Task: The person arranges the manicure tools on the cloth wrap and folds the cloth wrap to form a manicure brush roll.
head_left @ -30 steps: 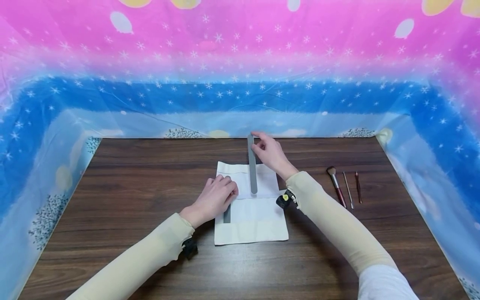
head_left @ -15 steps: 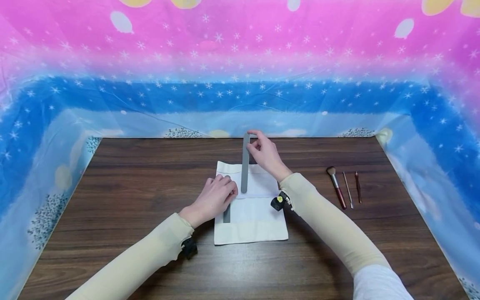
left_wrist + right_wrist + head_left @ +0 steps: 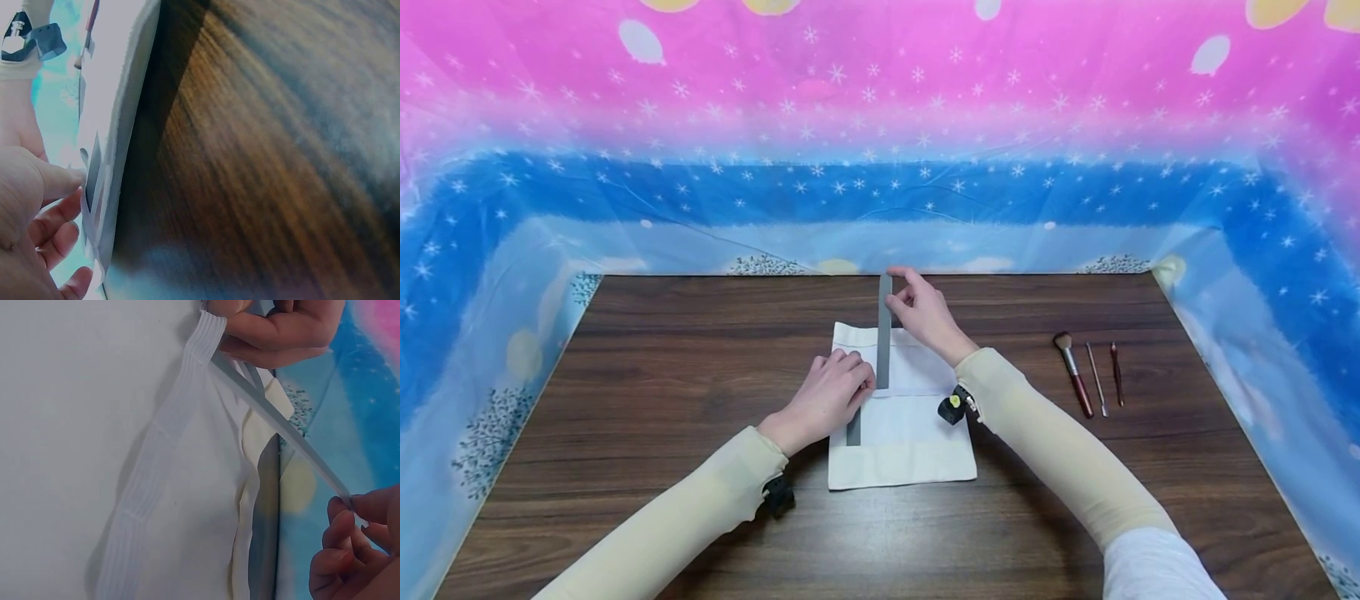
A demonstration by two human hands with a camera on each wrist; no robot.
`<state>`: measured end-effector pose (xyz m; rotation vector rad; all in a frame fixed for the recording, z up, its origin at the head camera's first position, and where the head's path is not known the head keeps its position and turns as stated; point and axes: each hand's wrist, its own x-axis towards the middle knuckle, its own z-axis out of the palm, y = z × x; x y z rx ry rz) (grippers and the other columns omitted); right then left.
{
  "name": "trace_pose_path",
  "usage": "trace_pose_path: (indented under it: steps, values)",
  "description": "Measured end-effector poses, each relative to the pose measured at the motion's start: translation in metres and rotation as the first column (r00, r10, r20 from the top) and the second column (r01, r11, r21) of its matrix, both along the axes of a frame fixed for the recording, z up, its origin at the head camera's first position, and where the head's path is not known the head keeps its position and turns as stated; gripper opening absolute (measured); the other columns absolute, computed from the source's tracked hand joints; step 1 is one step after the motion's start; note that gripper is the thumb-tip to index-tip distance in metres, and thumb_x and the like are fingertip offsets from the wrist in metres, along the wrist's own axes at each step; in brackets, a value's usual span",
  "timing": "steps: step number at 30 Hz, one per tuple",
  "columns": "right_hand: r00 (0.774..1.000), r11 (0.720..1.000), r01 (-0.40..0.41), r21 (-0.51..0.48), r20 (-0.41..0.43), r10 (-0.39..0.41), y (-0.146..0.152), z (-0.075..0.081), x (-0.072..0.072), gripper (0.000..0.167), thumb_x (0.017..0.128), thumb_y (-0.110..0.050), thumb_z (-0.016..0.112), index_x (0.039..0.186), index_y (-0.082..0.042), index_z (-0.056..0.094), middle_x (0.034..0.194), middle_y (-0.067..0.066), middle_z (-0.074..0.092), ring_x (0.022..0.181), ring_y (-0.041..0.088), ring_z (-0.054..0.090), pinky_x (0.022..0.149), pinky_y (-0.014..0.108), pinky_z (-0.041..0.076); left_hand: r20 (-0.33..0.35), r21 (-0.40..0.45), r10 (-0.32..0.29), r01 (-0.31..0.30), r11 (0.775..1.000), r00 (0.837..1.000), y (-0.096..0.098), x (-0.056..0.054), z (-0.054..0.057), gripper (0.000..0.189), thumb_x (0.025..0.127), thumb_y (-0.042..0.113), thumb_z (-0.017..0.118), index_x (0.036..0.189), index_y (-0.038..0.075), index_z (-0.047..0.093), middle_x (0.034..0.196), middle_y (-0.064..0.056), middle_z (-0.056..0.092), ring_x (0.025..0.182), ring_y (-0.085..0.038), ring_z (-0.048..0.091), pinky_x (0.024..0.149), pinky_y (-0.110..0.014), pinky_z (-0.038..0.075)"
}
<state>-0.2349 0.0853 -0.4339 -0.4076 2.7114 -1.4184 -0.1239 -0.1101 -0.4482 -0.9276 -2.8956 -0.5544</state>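
A white cloth tool pouch (image 3: pixel 917 467) lies on the table, with a ribbed elastic band (image 3: pixel 165 431) across its middle. My left hand (image 3: pixel 827 387) pinches this band near the pouch's left side, lifting it off the cloth in the right wrist view. Between the thumb and fingers of my right hand (image 3: pixel 928 312) is the far end of a long grey nail file (image 3: pixel 883 333). The file slants down, its lower end at the raised band beside my left fingers. Below my left hand, a second grey strip (image 3: pixel 853 429) lies along the pouch, its upper part hidden.
To the right of the pouch lie a makeup brush (image 3: pixel 1072 375), a slim metal tool (image 3: pixel 1097 379) and a thin dark red tool (image 3: pixel 1117 375). A patterned cloth (image 3: pixel 880 192) stands around the back and sides of the wooden table (image 3: pixel 662 358).
My right hand has moved left with the nail file, then slightly down, bringing its lower end to the band beside my left hand. The left hand has stayed in place.
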Motion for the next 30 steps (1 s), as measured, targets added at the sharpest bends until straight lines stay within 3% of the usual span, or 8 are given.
trace_pose_path:
  steps: [16,30]
  values:
    - [0.994,0.995,-0.095,0.033,0.061,0.093,-0.001,-0.011,0.004,0.046,0.107,-0.017,0.06,0.151,-0.014,0.049,0.091,0.009,0.071,0.07,0.019,0.062,0.065,0.031,0.046,0.007,-0.018,0.0,0.0,1.0,1.0,0.0,-0.001,0.0,0.011,0.102,0.014,0.068,0.092,0.016,0.065,0.091,0.001,0.058,0.087,-0.023,0.049,0.079,-0.044,0.04]
    - [0.989,0.991,-0.115,0.066,0.102,0.108,0.003,-0.018,0.011,0.045,0.106,-0.02,0.061,0.149,-0.014,0.049,0.092,0.008,0.072,0.068,0.018,0.061,0.066,0.031,0.047,0.006,-0.024,0.004,-0.004,1.0,1.0,0.0,-0.001,-0.001,0.012,0.103,0.013,0.068,0.091,0.016,0.064,0.091,0.001,0.059,0.088,-0.023,0.049,0.079,-0.044,0.04]
